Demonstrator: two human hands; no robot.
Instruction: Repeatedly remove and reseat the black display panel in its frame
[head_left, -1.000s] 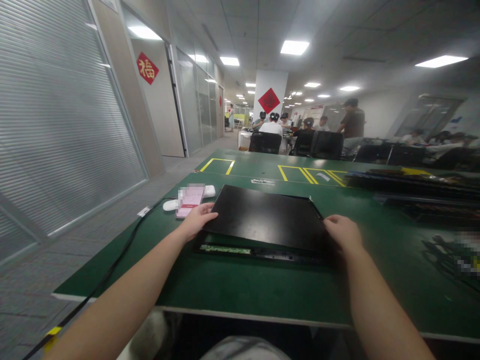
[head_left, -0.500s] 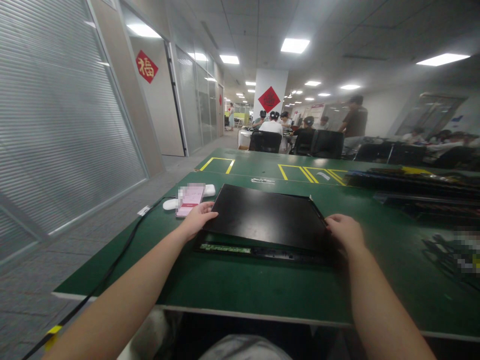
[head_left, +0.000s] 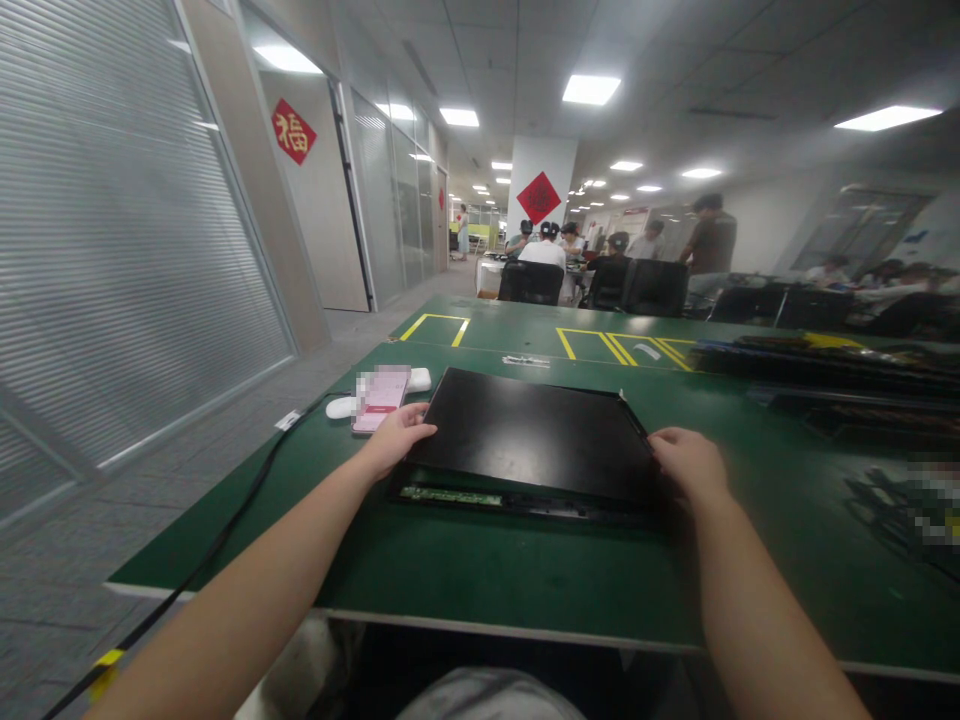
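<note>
A flat black panel (head_left: 536, 432) lies on the green table (head_left: 480, 570), its near edge raised a little over a dark frame with a green circuit strip (head_left: 450, 495). My left hand (head_left: 396, 438) grips the panel's left edge, thumb on top and fingers curled under. At the right near corner my right hand (head_left: 688, 463) holds the panel, fingers bent over the edge.
A pink phone (head_left: 379, 399) and a white mouse-like object (head_left: 341, 407) lie left of the panel, with a black cable (head_left: 225, 535) running off the table's left edge. Dark stacked parts (head_left: 832, 365) fill the right side. Several people sit and stand at desks behind.
</note>
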